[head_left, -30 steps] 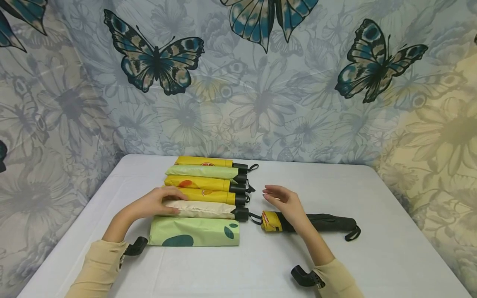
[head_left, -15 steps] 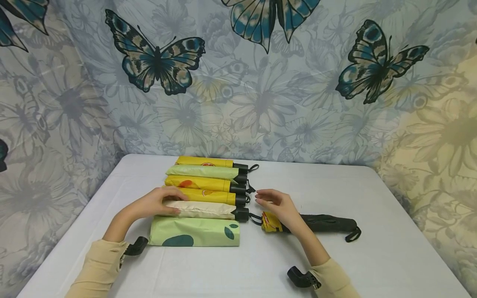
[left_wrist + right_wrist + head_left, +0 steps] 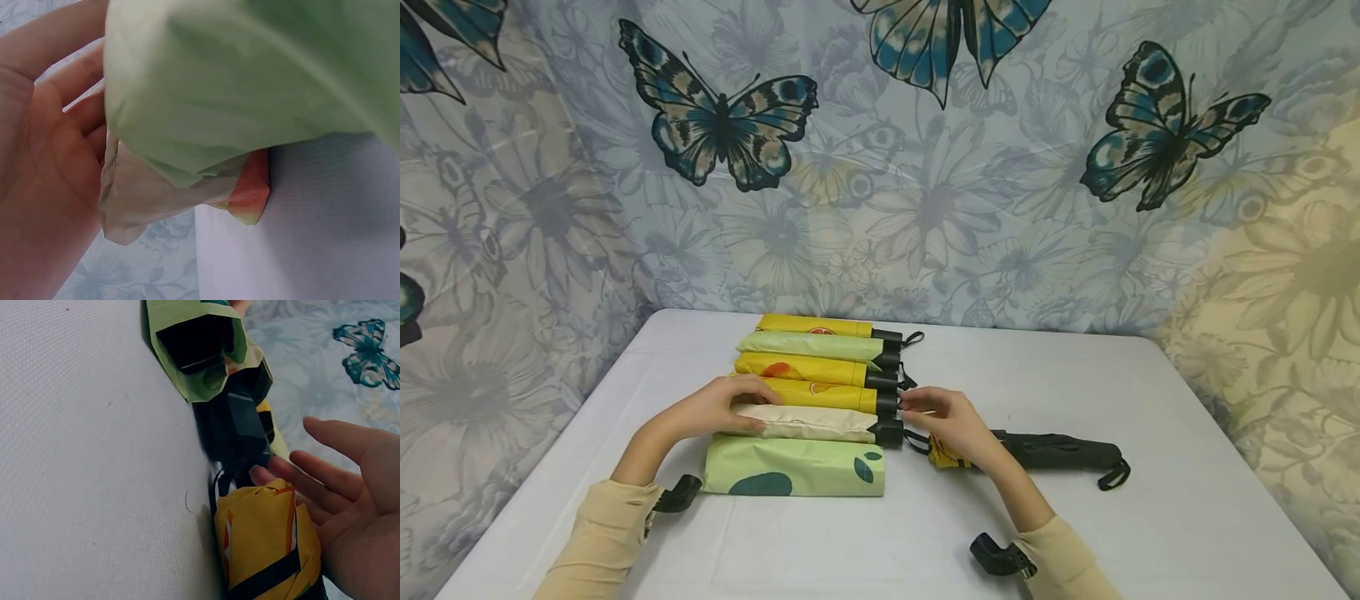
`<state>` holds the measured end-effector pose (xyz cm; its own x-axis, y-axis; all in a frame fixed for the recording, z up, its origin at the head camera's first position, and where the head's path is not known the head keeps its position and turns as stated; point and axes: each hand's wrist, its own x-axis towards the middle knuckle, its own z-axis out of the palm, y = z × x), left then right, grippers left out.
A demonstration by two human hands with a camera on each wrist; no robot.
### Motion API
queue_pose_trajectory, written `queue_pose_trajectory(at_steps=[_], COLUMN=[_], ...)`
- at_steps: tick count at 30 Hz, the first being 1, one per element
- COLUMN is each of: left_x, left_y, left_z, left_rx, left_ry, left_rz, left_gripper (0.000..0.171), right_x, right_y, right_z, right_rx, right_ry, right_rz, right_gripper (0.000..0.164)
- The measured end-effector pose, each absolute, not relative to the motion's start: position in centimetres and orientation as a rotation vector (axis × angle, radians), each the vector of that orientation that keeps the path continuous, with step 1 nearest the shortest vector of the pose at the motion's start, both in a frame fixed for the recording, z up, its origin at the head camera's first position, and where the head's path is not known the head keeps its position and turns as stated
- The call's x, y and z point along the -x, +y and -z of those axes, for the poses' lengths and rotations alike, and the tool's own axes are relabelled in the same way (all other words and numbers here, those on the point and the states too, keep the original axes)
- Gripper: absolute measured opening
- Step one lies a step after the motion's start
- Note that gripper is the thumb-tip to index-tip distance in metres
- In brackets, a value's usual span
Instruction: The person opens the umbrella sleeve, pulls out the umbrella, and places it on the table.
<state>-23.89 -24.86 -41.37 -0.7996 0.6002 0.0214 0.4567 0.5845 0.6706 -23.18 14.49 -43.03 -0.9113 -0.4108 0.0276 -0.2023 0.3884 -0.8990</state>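
Observation:
My left hand (image 3: 711, 408) grips the left end of a cream folded umbrella (image 3: 827, 423), thumb on its near side, fingers over its far side beside a yellow folded umbrella (image 3: 835, 397). Just right of the row's black handles is my right hand (image 3: 951, 421), fingers extended and fingertips close to the yellow umbrella's handle (image 3: 887, 403); whether they touch is unclear. In the right wrist view its palm (image 3: 369, 519) holds nothing. Beneath that hand lies a black folded umbrella (image 3: 1060, 451) with a yellow end (image 3: 262, 531). Nearest in the row is a light green umbrella (image 3: 820, 471).
Farther back in the row lie another yellow umbrella (image 3: 805, 368), a pale green one (image 3: 812, 344) and one more yellow one (image 3: 812, 323). All rest on a white-covered table (image 3: 1195, 517). A butterfly-patterned cloth (image 3: 925, 208) hangs behind it.
My right hand has moved left and slightly nearer, from above the black umbrella's yellow end to beside the handles. The left hand and the umbrellas stay in place.

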Motion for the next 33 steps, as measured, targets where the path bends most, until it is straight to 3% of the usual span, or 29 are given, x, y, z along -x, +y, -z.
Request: queue_pose_trajectory(at_steps=[33], left_x=[24.0], left_y=[-24.7], left_z=[41.3], left_rx=[-0.916], left_ry=[2.531], left_rz=[-1.067], left_gripper=[0.036], right_x=[23.3], right_y=[13.0], right_z=[42.4], right_rx=[0.711], right_ry=[2.422], right_rz=[1.383], right_gripper=[0.034])
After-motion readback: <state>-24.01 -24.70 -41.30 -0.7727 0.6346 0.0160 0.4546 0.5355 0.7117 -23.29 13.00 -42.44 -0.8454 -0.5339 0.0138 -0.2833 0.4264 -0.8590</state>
